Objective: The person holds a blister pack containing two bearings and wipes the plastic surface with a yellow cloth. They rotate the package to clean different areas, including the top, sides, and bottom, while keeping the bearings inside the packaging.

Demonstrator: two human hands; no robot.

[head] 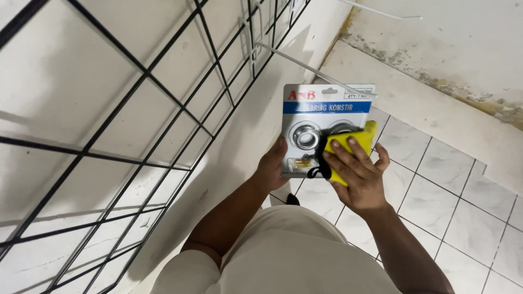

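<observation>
My left hand (272, 163) grips the lower left edge of a blister card (318, 117) that holds round metal bearings under clear plastic, with a blue band across its top. My right hand (359, 174) presses a yellow cloth (354, 142) against the right half of the card's front. The card is held upright at chest height, in front of a white wall.
A black wire grid panel (136, 125) hangs on the white wall to my left. White display hooks (305, 65) stick out from it just above the card. Grey-white floor tiles (463, 207) lie below at the right, next to a stained wall base (436, 81).
</observation>
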